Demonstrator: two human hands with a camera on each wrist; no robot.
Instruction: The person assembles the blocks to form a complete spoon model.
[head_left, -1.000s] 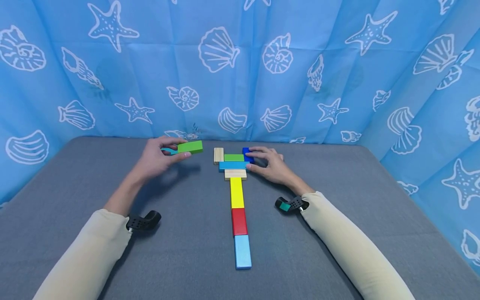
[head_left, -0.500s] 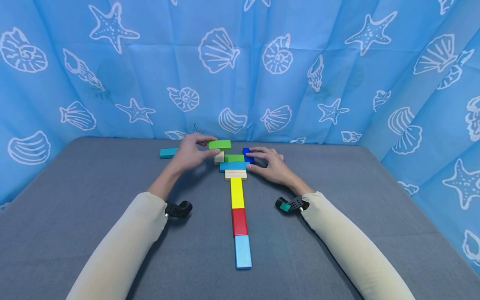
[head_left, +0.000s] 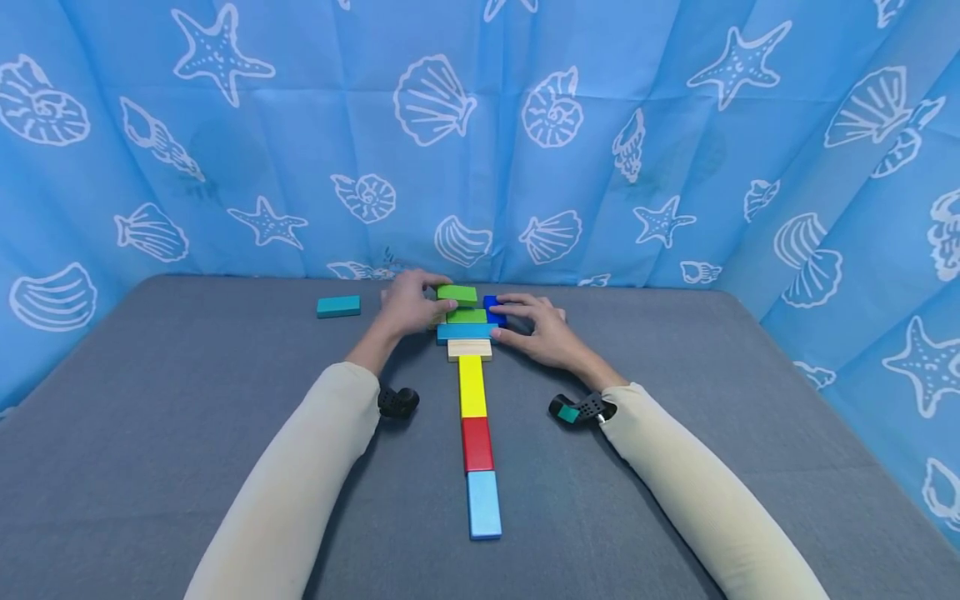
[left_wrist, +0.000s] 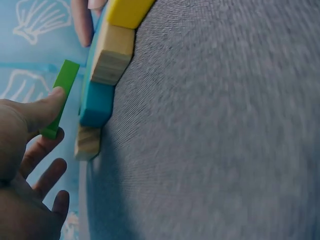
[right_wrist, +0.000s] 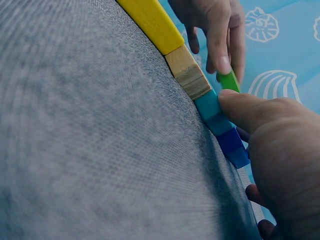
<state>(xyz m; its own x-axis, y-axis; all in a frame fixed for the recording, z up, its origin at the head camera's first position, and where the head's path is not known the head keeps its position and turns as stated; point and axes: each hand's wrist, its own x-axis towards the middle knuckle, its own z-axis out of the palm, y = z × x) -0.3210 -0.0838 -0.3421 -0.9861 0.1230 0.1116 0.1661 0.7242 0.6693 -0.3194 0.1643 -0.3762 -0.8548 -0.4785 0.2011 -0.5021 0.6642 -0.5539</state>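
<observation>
My left hand [head_left: 408, 304] pinches a green wooden block [head_left: 456, 295] between thumb and fingers, a little above the far end of a block layout. Below it lies another green block [head_left: 467, 317], behind a blue block [head_left: 467, 332]. In the left wrist view a plain wood block [left_wrist: 88, 142] stands at the layout's left; my left hand mostly covers it in the head view. My right hand [head_left: 543, 332] touches the layout's right side, its thumb at the blue block's end and its loosely bent fingers over a dark blue block [head_left: 491, 302].
Running toward me from a plain wood block [head_left: 469, 350] are yellow [head_left: 472, 385], red [head_left: 477, 443] and light blue [head_left: 483, 504] blocks. A teal block [head_left: 338, 306] lies apart at the left. Behind the grey tabletop [head_left: 187, 375] hangs a blue shell-print curtain [head_left: 300, 125].
My left hand has carried the green block rightward from the left, over the plain wood block to above the lying green block. My right hand has stayed in place.
</observation>
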